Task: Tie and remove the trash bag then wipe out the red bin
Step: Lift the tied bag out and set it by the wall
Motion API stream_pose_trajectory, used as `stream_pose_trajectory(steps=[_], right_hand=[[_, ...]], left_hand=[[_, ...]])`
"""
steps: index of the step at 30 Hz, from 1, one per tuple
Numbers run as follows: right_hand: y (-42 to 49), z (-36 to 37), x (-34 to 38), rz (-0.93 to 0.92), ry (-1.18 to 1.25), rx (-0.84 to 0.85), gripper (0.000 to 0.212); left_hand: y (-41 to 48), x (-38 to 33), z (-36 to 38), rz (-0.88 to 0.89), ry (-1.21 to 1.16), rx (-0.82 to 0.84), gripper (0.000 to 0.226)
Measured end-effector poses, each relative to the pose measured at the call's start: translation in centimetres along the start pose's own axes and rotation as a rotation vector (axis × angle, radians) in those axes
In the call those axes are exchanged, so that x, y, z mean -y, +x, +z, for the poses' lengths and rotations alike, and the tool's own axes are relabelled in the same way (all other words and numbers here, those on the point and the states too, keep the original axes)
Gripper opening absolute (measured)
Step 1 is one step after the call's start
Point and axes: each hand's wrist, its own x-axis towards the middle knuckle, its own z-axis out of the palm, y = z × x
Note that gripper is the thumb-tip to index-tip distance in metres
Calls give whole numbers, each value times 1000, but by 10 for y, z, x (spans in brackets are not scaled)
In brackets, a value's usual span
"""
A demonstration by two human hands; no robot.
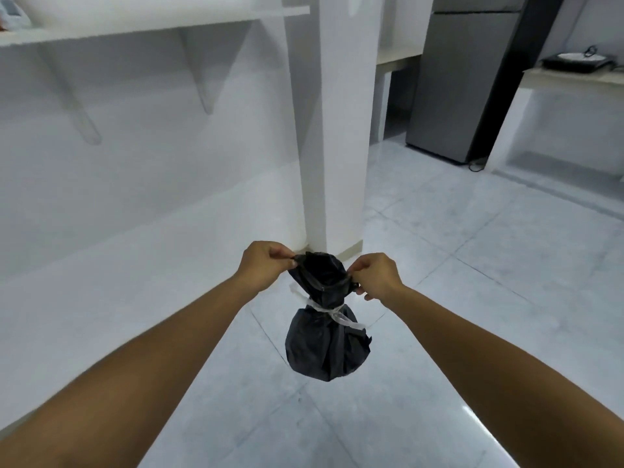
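A small black trash bag (324, 349) hangs in the air in front of me above the floor. A white strip (332, 310) is tied around its neck. My left hand (265, 261) pinches the left edge of the bag's open top. My right hand (374, 276) pinches the right edge, and the two hold the mouth stretched apart. The red bin is not in view.
A white pillar (332, 130) stands just behind the bag. A white wall with a shelf on brackets (152, 18) runs along the left. A grey fridge (472, 79) and a counter with a cooktop (579, 64) stand at the back right. Pale floor tiles (472, 265) lie below.
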Motion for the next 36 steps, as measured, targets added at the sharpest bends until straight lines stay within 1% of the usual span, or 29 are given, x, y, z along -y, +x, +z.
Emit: stream_pose_trajectory(steps=[6, 11, 13, 16, 19, 23, 27, 29, 31, 36], right_hand=[[88, 40, 29, 111, 119, -76, 28], [171, 66, 38, 176, 181, -46, 22], [211, 72, 41, 203, 201, -50, 23], [267, 80, 43, 248, 201, -44, 27], [322, 92, 44, 283, 163, -8, 23], [398, 122, 34, 254, 81, -19, 19], [461, 154, 18, 255, 48, -41, 22], [489, 170, 7, 267, 43, -61, 19], [518, 191, -9, 271, 31, -81, 15], [594, 240, -54, 314, 28, -133, 16]], left_hand=[[110, 19, -25, -30, 15, 28, 7], [199, 44, -22, -47, 71, 31, 8], [236, 53, -20, -63, 89, 35, 8], [289, 67, -16, -101, 134, 35, 6], [343, 87, -11, -127, 181, 23, 4], [411, 121, 3, -175, 190, 3, 5], [471, 154, 21, -215, 140, 36, 3], [499, 173, 33, -220, 129, 54, 3], [529, 199, 48, -223, 127, 62, 3], [594, 270, 88, -222, 146, 68, 5]])
